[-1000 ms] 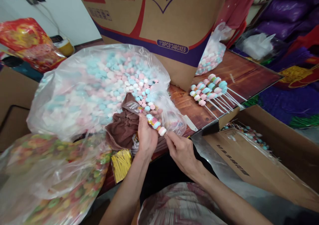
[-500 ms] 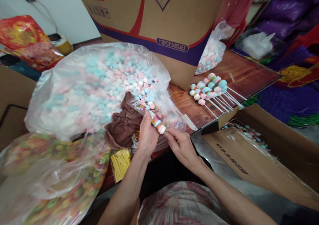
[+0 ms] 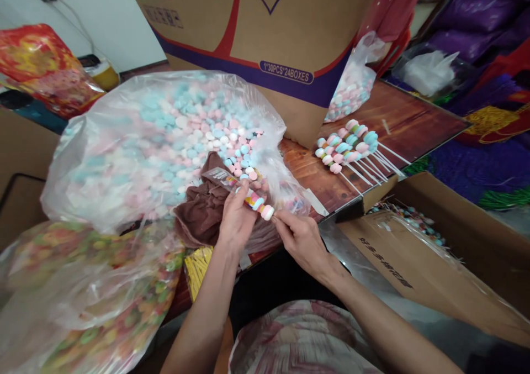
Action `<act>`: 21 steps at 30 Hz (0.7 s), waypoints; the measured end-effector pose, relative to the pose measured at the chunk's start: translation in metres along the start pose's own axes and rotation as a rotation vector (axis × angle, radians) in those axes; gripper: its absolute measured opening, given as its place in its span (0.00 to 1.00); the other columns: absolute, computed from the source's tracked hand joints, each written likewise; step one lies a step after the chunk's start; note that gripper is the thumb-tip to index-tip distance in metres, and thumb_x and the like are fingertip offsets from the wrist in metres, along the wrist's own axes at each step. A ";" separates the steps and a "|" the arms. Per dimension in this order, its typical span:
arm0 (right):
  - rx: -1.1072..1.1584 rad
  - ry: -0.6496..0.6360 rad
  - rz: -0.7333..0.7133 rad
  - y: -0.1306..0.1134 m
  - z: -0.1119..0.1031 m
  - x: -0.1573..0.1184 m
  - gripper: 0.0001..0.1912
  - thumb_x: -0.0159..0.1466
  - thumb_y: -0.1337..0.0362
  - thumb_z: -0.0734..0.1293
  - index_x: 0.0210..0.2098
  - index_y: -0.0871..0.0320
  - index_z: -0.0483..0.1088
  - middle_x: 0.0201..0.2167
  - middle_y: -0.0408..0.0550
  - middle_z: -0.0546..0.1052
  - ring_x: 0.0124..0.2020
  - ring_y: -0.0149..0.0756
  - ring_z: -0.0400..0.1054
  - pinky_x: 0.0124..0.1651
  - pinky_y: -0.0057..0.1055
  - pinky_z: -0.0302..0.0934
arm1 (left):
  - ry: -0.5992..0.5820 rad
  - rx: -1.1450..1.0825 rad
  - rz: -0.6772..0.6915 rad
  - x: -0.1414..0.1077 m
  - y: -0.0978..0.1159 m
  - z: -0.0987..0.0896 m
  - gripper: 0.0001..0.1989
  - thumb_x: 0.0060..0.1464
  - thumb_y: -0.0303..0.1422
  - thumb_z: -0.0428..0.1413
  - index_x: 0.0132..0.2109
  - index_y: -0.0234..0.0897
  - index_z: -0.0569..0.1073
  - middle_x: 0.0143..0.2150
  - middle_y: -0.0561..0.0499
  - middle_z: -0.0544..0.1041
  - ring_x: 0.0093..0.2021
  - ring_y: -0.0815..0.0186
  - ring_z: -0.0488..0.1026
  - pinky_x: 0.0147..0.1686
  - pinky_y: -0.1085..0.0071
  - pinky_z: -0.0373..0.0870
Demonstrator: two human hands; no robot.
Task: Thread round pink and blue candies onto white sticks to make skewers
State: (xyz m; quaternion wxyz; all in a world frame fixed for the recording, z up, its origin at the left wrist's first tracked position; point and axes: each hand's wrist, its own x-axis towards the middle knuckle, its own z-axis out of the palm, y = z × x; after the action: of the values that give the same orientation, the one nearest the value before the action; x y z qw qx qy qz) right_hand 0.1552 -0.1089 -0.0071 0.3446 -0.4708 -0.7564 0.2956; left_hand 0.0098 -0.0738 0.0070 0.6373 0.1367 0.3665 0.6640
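Note:
Between both hands is a marshmallow skewer (image 3: 265, 212) with white, blue and pink pieces. A clear printed plastic sleeve (image 3: 221, 178) extends past my left hand on the far side, and part of it seems to lie over the candies. My left hand (image 3: 239, 214) is closed around the sleeve and the candies inside. With its fingertips pinched together, my right hand (image 3: 300, 240) grips the skewer's stick just below the end white marshmallow; most of the stick is hidden by the fingers. Under the left hand lies a brown cloth (image 3: 196, 211).
A big clear bag of marshmallows (image 3: 124, 153) fills the table's left side, with a bag of coloured ring candies (image 3: 103, 319) in front. Finished-looking skewers (image 3: 348, 145) lie at right. An open carton (image 3: 397, 258) stands lower right; a large box (image 3: 248, 37) stands behind.
My left hand has shifted slightly left and back along the candies, and more of the sleeve's print shows. My right hand keeps its pinch near the same spot.

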 end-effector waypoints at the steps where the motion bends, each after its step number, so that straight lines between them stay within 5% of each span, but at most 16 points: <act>1: -0.077 0.022 -0.020 -0.001 0.001 -0.001 0.15 0.72 0.63 0.57 0.34 0.59 0.73 0.22 0.42 0.70 0.21 0.29 0.60 0.28 0.26 0.50 | 0.020 -0.017 0.011 0.000 -0.001 0.002 0.09 0.54 0.34 0.64 0.36 0.33 0.74 0.33 0.52 0.77 0.39 0.66 0.78 0.42 0.69 0.73; 5: -0.130 0.037 0.050 -0.006 0.004 -0.002 0.14 0.72 0.62 0.58 0.50 0.60 0.71 0.26 0.46 0.77 0.24 0.34 0.70 0.28 0.26 0.55 | 0.084 -0.061 0.085 -0.001 -0.010 0.007 0.13 0.56 0.41 0.63 0.36 0.35 0.73 0.35 0.51 0.78 0.42 0.64 0.79 0.45 0.68 0.73; 9: 0.098 -0.070 0.036 -0.008 0.000 0.002 0.23 0.71 0.67 0.58 0.65 0.56 0.62 0.44 0.50 0.80 0.35 0.37 0.75 0.40 0.30 0.67 | 0.060 -0.061 0.127 -0.002 -0.016 0.006 0.16 0.55 0.45 0.63 0.37 0.36 0.73 0.37 0.51 0.79 0.45 0.62 0.79 0.48 0.67 0.73; 14: 0.233 -0.127 0.030 -0.003 0.000 0.003 0.25 0.71 0.66 0.58 0.67 0.54 0.62 0.46 0.49 0.80 0.43 0.39 0.75 0.46 0.34 0.69 | 0.072 -0.040 0.111 -0.001 -0.018 0.002 0.16 0.55 0.45 0.63 0.38 0.37 0.73 0.37 0.51 0.79 0.44 0.63 0.80 0.50 0.66 0.73; 21: 0.051 -0.121 -0.088 -0.004 0.006 -0.004 0.25 0.71 0.70 0.56 0.66 0.58 0.63 0.39 0.50 0.82 0.34 0.35 0.76 0.42 0.28 0.67 | 0.166 -0.060 0.143 -0.001 -0.018 0.001 0.14 0.53 0.43 0.64 0.38 0.39 0.72 0.38 0.55 0.78 0.42 0.65 0.80 0.50 0.62 0.74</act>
State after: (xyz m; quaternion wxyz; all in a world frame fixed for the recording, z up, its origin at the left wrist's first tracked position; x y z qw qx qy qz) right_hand 0.1498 -0.1151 -0.0085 0.3229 -0.4095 -0.7881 0.3270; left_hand 0.0243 -0.0760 -0.0041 0.5596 0.0877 0.3873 0.7274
